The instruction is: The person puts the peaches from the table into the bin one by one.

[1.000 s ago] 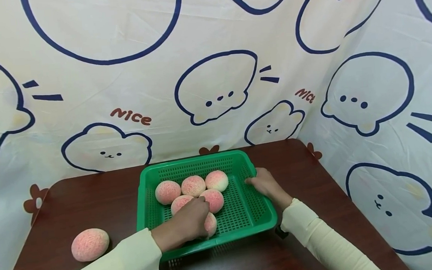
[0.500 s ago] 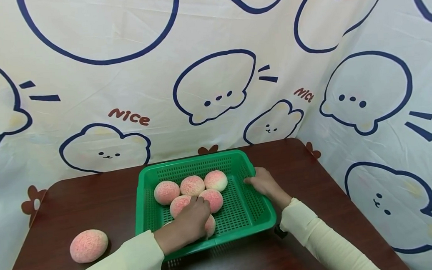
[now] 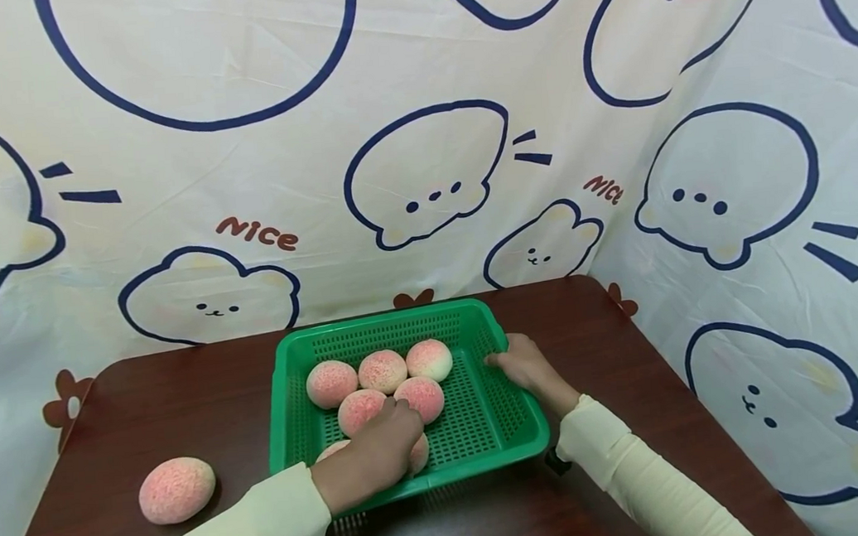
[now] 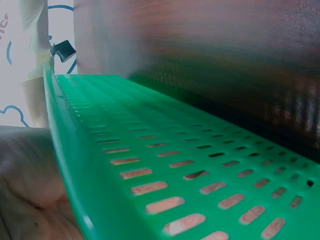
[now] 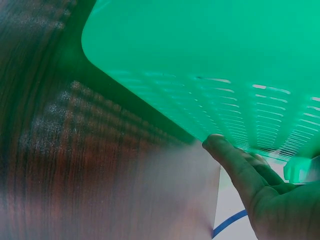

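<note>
A green plastic basket (image 3: 487,461) stands on the table with several pink-and-cream peaches inside. My left hand (image 3: 375,454) reaches over the front rim, its curled fingers on the front right peach (image 3: 418,453). Part of another peach (image 3: 331,448) shows just left of that hand. Behind them lie two middle peaches, one of them the right-hand peach (image 3: 420,399), and a back row including a pale peach (image 3: 430,360). My right hand (image 3: 532,370) grips the basket's right side, thumb inside the rim. In the right wrist view, fingers (image 5: 235,167) lie along the outer wall.
One loose peach (image 3: 177,490) lies on the brown table (image 3: 207,400), left of the basket. A white cartoon-printed cloth (image 3: 302,169) hangs behind the table and along its right side.
My left hand has shifted slightly right and down, uncovering part of the front left peach. My right hand and the basket have stayed put.
</note>
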`<state>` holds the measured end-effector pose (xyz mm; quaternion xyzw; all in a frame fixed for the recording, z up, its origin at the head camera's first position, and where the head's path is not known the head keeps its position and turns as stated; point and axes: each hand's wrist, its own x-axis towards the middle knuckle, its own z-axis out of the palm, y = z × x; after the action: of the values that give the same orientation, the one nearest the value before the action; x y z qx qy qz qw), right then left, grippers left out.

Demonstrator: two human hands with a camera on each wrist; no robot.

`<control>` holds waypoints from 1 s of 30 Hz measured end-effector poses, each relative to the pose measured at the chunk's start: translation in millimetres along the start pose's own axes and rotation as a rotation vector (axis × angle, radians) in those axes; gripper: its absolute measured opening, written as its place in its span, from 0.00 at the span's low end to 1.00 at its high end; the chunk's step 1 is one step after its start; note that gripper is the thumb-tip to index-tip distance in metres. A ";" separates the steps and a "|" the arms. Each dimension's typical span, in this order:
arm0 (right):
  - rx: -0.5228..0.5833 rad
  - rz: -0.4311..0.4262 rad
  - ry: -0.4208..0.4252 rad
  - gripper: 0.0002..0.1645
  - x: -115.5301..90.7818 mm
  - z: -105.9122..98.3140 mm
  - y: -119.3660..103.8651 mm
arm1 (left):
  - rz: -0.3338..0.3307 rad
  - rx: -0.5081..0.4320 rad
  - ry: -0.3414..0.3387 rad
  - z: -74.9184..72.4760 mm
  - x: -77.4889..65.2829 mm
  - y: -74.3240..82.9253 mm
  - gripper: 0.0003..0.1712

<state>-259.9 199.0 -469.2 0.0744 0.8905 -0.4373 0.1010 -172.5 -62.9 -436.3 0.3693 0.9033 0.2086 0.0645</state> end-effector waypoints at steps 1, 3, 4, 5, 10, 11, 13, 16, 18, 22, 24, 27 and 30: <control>0.000 -0.001 -0.001 0.17 0.1 0.1 0.0 | -0.009 -0.006 -0.004 0.0 -0.2 0.6 0.22; -0.001 -0.003 -0.002 0.18 0.2 -0.1 0.4 | -0.029 -0.008 -0.010 -0.3 -1.2 1.8 0.22; -0.002 -0.002 -0.002 0.18 0.3 -0.2 0.6 | -0.037 -0.007 -0.010 -0.5 -1.7 2.3 0.22; -0.003 -0.003 -0.003 0.18 0.0 -0.6 0.6 | -0.040 -0.007 -0.011 -0.8 -2.2 2.7 0.22; -0.006 -0.002 0.000 0.18 -0.2 -1.6 1.1 | -0.013 -0.010 -0.003 -2.2 -3.7 3.5 0.22; -0.006 -0.004 0.000 0.18 -0.1 -1.6 1.2 | 0.000 -0.012 -0.002 -2.3 -3.8 3.4 0.22; -0.005 -0.008 0.000 0.17 0.6 -1.1 1.3 | 0.028 -0.005 0.000 -2.6 -4.1 3.0 0.22; -0.005 -0.012 -0.003 0.17 1.0 -0.6 1.6 | 0.043 0.006 0.000 -3.0 -4.7 2.2 0.20; -0.002 -0.010 -0.004 0.18 1.3 -0.3 1.7 | 0.035 0.015 -0.003 -2.8 -5.1 1.6 0.19; -0.001 0.000 0.000 0.18 1.6 0.3 1.5 | -0.025 0.024 -0.015 -1.9 -5.3 0.7 0.14; -0.001 0.005 0.003 0.18 1.4 0.6 1.5 | -0.041 0.030 -0.012 -1.1 -4.8 0.6 0.13; -0.010 0.005 0.008 0.17 1.2 1.3 1.4 | -0.051 0.054 -0.008 -0.6 -4.3 0.9 0.11; -0.013 0.000 0.007 0.17 0.7 1.4 1.3 | -0.070 0.065 -0.018 -0.7 -3.5 1.8 0.10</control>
<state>-260.1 198.7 -471.2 0.0754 0.8938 -0.4311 0.0984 -169.0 -64.4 -435.0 0.3410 0.9214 0.1736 0.0678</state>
